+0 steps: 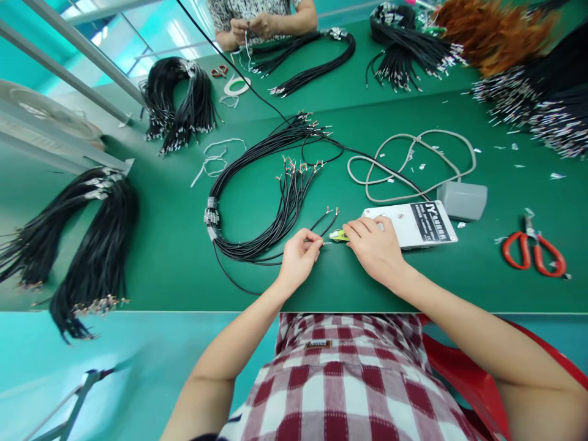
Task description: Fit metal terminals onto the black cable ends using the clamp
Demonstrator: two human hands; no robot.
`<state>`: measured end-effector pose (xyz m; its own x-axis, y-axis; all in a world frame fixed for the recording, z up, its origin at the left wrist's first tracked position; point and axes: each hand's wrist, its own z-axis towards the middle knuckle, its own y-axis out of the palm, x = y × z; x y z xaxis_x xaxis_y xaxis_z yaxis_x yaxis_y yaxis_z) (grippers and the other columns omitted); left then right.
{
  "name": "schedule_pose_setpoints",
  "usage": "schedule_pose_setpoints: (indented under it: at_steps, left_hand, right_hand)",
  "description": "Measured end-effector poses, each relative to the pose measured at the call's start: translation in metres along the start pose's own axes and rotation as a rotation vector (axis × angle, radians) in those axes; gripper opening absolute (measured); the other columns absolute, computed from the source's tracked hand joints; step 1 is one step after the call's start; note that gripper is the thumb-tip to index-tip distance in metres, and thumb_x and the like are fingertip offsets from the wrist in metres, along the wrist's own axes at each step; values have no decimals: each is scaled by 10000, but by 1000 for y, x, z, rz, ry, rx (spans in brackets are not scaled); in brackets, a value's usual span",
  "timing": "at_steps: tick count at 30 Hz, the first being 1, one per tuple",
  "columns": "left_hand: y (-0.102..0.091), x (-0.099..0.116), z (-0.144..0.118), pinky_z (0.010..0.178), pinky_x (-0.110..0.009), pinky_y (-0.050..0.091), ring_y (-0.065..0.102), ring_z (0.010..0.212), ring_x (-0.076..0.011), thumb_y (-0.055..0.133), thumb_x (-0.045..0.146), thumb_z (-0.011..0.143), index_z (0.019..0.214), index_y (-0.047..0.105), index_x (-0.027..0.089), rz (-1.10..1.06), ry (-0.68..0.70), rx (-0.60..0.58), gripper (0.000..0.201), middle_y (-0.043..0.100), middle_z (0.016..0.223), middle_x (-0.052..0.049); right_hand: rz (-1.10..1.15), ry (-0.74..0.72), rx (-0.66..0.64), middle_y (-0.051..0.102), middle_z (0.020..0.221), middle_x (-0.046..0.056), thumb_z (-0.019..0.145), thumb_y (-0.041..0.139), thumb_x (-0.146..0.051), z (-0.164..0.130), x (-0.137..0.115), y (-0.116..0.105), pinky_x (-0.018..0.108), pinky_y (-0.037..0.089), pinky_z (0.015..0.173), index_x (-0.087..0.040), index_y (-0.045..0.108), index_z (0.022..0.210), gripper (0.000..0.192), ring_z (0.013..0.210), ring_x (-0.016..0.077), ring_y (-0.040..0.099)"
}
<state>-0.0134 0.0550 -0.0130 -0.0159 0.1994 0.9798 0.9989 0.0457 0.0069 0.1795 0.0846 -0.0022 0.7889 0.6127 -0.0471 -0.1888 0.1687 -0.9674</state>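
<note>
My left hand (pixel 298 257) pinches the stripped end of a thin black wire (pixel 321 222) that comes off a looped bundle of black cables (pixel 257 202) lying on the green table (pixel 174 245). My right hand (pixel 374 245) rests just to the right, fingers over a small yellow-green piece (pixel 337 235) at the left edge of a flat white device with a black label (pixel 413 223). The two hands are a few centimetres apart, with the wire tip between them.
A grey pedal (pixel 462 200) with a beige cord (pixel 408 162) sits behind the device. Red scissors (pixel 533 251) lie at the right. More black cable bundles lie at the left (pixel 92 245), back left (pixel 179 107) and back right (pixel 408 49). Another person's hands (pixel 250 27) work across the table.
</note>
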Motion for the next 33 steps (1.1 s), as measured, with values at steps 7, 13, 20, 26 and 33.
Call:
schedule_pose_setpoints:
  at_steps: [7, 13, 20, 26, 33]
  left_hand:
    - [4, -9, 13, 474, -193, 300, 428, 466, -66, 670, 271, 828, 784, 557, 174, 135, 56, 7, 155, 497, 565, 56]
    - [8, -16, 23, 466, -195, 293, 435, 466, -71, 617, 252, 835, 777, 539, 176, 170, 85, 5, 124, 502, 573, 55]
    - [8, -20, 26, 463, -201, 293, 429, 455, -74, 620, 255, 840, 782, 549, 179, 179, 75, -1, 119, 507, 566, 52]
    - [7, -21, 26, 468, -201, 300, 443, 461, -76, 635, 247, 830, 776, 559, 175, 182, 71, -1, 118, 511, 561, 48]
    - [8, -21, 26, 467, -199, 296, 451, 464, -79, 621, 248, 837, 780, 559, 177, 211, 85, 3, 110, 517, 567, 45]
  right_hand:
    - [-11, -30, -52, 682, 815, 65, 962, 439, -70, 9, 7, 1, 421, 294, 854, -218, 652, 841, 286, 859, 246, 540]
    - [-106, -61, -85, 692, 803, 46, 933, 527, -92, 13, 8, -1, 407, 279, 843, -198, 656, 835, 193, 858, 231, 559]
    - [2, -73, 4, 740, 1120, 96, 925, 611, -189, 6, 10, -21, 463, 277, 954, -157, 641, 1099, 179, 1050, 261, 620]
    - [123, 212, 446, 752, 1169, 49, 909, 619, -140, -62, 31, -34, 429, 339, 991, -231, 611, 1035, 156, 1125, 240, 658]
    - [70, 195, 445, 785, 1088, -8, 842, 646, -60, -94, 25, -5, 405, 383, 968, -258, 584, 945, 232, 1083, 221, 686]
